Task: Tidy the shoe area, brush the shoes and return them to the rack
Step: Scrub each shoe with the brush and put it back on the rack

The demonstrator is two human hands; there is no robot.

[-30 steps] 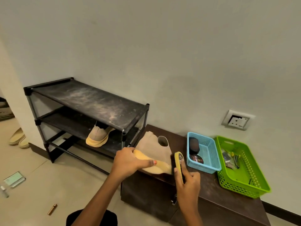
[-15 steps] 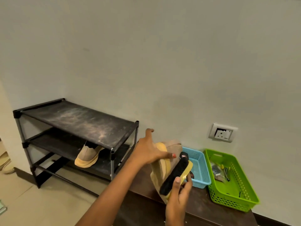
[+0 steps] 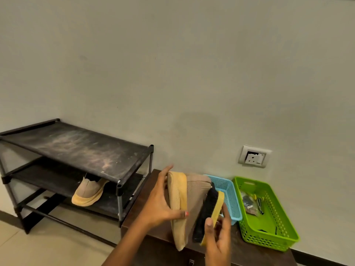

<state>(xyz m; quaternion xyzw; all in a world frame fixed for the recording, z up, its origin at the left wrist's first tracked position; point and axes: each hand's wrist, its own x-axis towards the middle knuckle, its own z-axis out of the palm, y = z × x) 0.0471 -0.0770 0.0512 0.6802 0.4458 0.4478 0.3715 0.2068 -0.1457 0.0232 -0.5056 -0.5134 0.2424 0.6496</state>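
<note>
My left hand (image 3: pixel 161 200) grips a beige knit shoe (image 3: pixel 194 196) by its yellow sole, turned on its side above the dark wooden cabinet (image 3: pixel 153 235). My right hand (image 3: pixel 218 239) holds a yellow-backed brush (image 3: pixel 208 213), its black bristles laid against the shoe's upper. The matching shoe (image 3: pixel 89 192) lies on the middle shelf of the black shoe rack (image 3: pixel 76 148) to the left.
A blue basket (image 3: pixel 229 194) and a green basket (image 3: pixel 269 214) holding small tools stand on the cabinet top by the wall. A wall socket (image 3: pixel 254 156) sits above them. The rack's top shelf is dusty. Tiled floor lies at the lower left.
The shoe was lifted off the cabinet top and turned sole-up on its side. The brush came against its upper, and the view tilted upward.
</note>
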